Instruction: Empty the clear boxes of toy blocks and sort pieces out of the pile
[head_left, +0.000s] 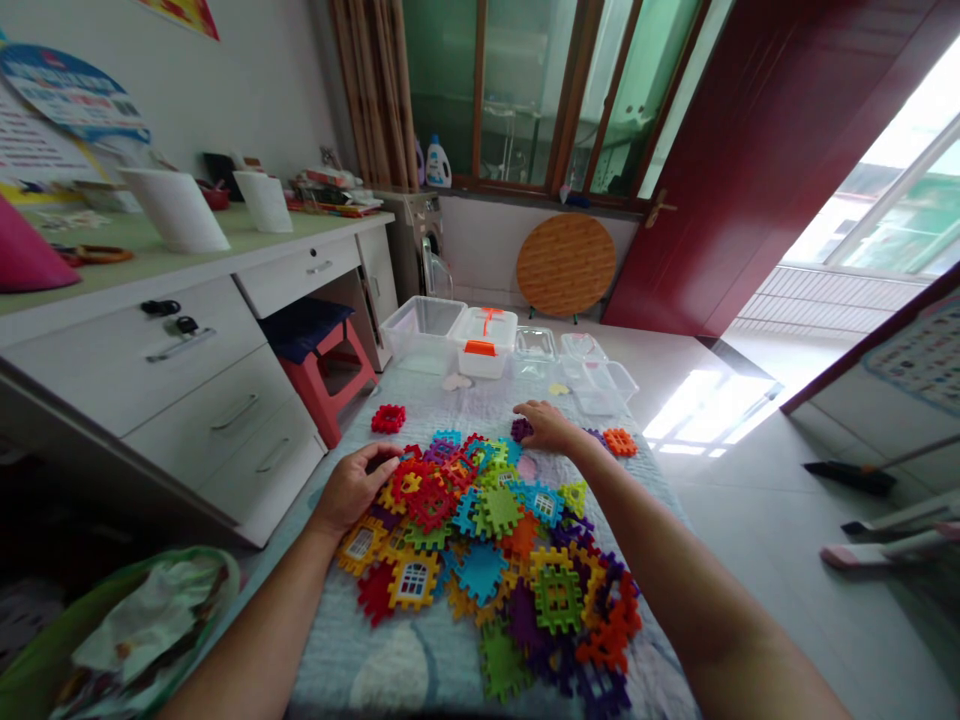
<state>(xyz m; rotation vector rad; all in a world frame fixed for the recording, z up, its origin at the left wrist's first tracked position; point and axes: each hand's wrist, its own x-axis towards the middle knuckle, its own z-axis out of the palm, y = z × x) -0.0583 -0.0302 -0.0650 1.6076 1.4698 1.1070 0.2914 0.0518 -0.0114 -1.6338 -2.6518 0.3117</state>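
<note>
A heap of colourful toothed plastic building pieces (480, 572) lies in front of me, with red, yellow, blue, green, orange and purple ones mixed together. Some are window-shaped, like the yellow window piece (414, 581). My left hand (358, 487) rests at the heap's left edge beside a red piece (433, 497); its fingers are loosely curved and apart. Beyond the heap, my right hand (551, 427) has its fingertips on a small purple building piece (521, 430), partly hidden by the fingers. A red assembled block (388, 418) sits alone at the left, and an orange block (620, 442) at the right.
Clear plastic boxes (421, 345) and a lidded box with an orange latch (486, 358) stand at the far end of the cloth-covered table (379, 655). A red stool (321, 385) and drawers (217, 400) are left; a green-rimmed bin (232, 580) is near left.
</note>
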